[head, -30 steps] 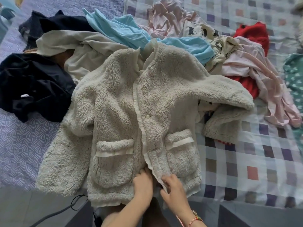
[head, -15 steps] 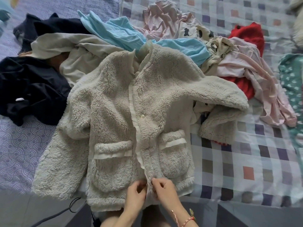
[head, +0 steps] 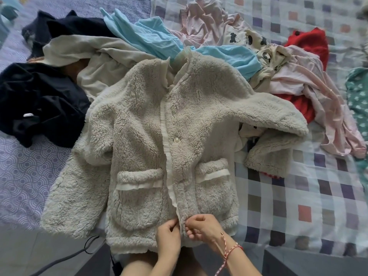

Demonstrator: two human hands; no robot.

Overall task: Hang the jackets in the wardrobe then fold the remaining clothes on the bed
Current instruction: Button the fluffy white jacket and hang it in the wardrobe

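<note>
**Both hands at the jacket's hem**

We see the fleece jacket (head: 159, 148) spread front-up on the bed (head: 310, 198), before the pile of clothes (head: 199, 42). Left hand (head: 168, 235) and right hand (head: 203, 226) meet knuckles-up, fingers pinched on the front edges near the hem.

Both forearms are bare, with no sleeves reaching into view. The left hand (head: 168, 235) wears nothing: no ring, band or watch shows on it. The right hand (head: 203, 228) has a thin braided cord bracelet (head: 232, 250) at the wrist, red and pink, with a small gold-coloured bead. A loose tail of the same cord hangs below the wrist. Nails are short and unpainted.
</note>
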